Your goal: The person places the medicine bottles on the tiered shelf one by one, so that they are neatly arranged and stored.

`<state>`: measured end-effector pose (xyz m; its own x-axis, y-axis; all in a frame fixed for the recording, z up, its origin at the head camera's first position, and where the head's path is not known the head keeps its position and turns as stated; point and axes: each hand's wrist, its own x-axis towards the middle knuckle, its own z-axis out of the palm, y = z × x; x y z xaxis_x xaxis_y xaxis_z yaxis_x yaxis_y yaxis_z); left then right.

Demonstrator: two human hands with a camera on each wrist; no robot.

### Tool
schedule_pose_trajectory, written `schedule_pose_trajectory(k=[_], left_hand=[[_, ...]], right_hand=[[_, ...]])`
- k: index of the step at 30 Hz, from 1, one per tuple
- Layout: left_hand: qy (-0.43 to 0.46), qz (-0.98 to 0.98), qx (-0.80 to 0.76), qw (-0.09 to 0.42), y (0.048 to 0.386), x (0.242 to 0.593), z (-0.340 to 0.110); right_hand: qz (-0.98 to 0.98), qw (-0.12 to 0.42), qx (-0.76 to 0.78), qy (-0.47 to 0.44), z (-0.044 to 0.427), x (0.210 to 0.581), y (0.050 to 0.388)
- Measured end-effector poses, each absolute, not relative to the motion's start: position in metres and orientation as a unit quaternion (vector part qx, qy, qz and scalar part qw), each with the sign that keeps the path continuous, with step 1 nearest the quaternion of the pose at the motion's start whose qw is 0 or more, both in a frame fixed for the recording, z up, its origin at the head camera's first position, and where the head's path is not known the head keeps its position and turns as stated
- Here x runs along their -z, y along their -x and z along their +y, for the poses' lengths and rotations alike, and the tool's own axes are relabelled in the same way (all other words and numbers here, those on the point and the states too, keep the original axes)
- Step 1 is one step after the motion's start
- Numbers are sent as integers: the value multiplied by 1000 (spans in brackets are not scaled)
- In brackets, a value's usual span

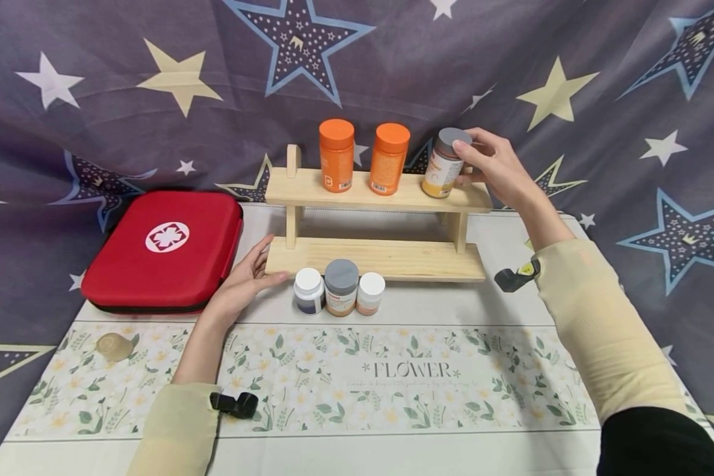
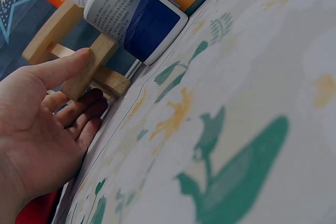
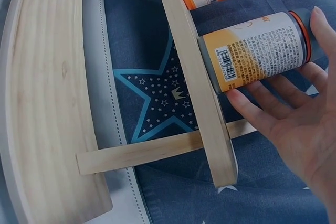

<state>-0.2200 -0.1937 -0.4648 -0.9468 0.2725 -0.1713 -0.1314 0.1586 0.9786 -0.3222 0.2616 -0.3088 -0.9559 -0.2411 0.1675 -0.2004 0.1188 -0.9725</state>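
Observation:
A two-tier wooden shelf [image 1: 387, 258] stands at the back of the table. My right hand [image 1: 496, 165] grips a grey-capped bottle [image 1: 441, 173] with a white and yellow label at the right end of the upper tier, thumb by the cap. In the right wrist view the bottle's base meets the tier's edge. Two orange bottles [image 1: 336, 158] stand left of it on that tier. My left hand [image 1: 240, 287] holds the left end of the lower tier, thumb on top and fingers beneath. Just in front stand a white-capped bottle [image 1: 309, 291], a larger grey-capped bottle [image 1: 341, 287] and another white-capped bottle [image 1: 370, 294].
A red first-aid case [image 1: 166, 258] lies left of the shelf, close to my left hand. A small tan round object [image 1: 114, 346] sits on the flowered tablecloth [image 1: 422, 410] at the front left. Behind the shelf hangs a star-patterned curtain [image 1: 404, 59].

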Motion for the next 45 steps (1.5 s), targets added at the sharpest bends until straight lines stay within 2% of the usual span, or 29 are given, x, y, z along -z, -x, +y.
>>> schedule_pose_trajectory(k=[23, 28, 41, 45], left_hand=[[-46, 744, -648, 157, 218, 465, -194], [-47, 744, -647, 158, 217, 464, -194], [-47, 744, -649, 156, 219, 465, -194], [-46, 742, -650, 157, 219, 465, -194]], right_hand=[[752, 13, 644, 139, 263, 315, 314], [725, -32, 672, 147, 264, 323, 303], [623, -197, 751, 93, 256, 351, 268], [594, -233, 765, 87, 250, 362, 253]])
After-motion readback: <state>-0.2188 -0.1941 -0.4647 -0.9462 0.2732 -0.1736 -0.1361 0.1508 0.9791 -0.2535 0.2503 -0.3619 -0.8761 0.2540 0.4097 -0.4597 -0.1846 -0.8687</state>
